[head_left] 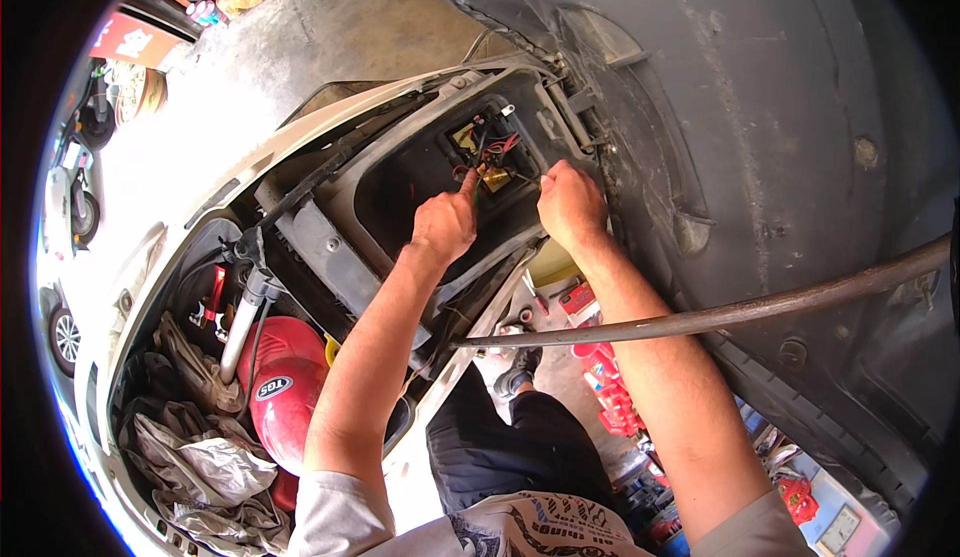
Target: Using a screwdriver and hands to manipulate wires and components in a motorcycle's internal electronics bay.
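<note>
Inside a black storage bin (pixel 385 192) with a recess at its far right end lies a tangle of red and dark wires (pixel 497 149) beside yellow pieces (pixel 492 179). My left hand (pixel 447 222) reaches over the bin with its index finger stretched to the wires and the other fingers curled; what its fingertips hold, if anything, is hidden. My right hand (pixel 572 200) is closed at the bin's right rim. A thin dark strand runs from the wires toward it, but its grip is too small to make out.
A dark metal bar (pixel 700 319) crosses above my right forearm toward a large black panel (pixel 760 87). At left, a red rounded object (pixel 288 382), a silver cylinder (pixel 241 332) and crumpled grey cloth (pixel 200 467) fill a cavity. Red items (pixel 612 392) lie below. Parked motorbikes (pixel 85 192) stand beyond.
</note>
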A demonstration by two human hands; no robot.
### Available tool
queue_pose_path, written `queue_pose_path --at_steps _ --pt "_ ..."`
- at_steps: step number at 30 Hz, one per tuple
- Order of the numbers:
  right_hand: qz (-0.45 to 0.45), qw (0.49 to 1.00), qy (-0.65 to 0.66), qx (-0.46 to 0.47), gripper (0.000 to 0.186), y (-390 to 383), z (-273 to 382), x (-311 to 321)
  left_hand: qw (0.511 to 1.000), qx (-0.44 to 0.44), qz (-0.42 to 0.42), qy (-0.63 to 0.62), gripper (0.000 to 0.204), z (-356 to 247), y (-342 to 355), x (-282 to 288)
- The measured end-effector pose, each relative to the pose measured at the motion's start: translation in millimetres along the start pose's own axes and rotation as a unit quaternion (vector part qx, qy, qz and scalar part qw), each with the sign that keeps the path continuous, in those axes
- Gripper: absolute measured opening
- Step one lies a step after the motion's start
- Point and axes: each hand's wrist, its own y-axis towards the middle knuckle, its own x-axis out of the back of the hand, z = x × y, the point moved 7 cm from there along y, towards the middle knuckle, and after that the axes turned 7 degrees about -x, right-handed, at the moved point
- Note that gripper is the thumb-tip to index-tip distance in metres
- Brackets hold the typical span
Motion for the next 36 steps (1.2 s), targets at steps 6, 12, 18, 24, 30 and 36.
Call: queue_pose_path --at_steps 6,12,18,24,30,36 --pt "0.004 1.000 0.005 0.000 0.024 0 2 0 0.999 -0.017 0.019 -0.025 0.030 -3 -5 -1" --pt "0.006 1.000 0.006 -0.001 0.024 2 0 -1 0.997 -0.021 0.064 -0.043 0.031 -7 -17 -7" --pt "0.006 1.000 0.006 0.004 0.023 2 2 -2 0.953 0.106 -0.024 -0.283 0.027 11 -21 -13" --pt "-0.043 0.999 0.015 -0.003 0.018 0 0 2 0.927 0.134 0.013 -0.349 0.024 6 -30 -10" --pt "-0.040 0.999 0.013 -0.008 0.019 1 0 3 0.997 0.047 0.045 -0.044 0.021 -11 -40 16" --pt "-0.044 0.999 0.016 -0.001 0.019 1 0 3 0.998 0.019 0.048 -0.021 0.016 -3 -44 17"
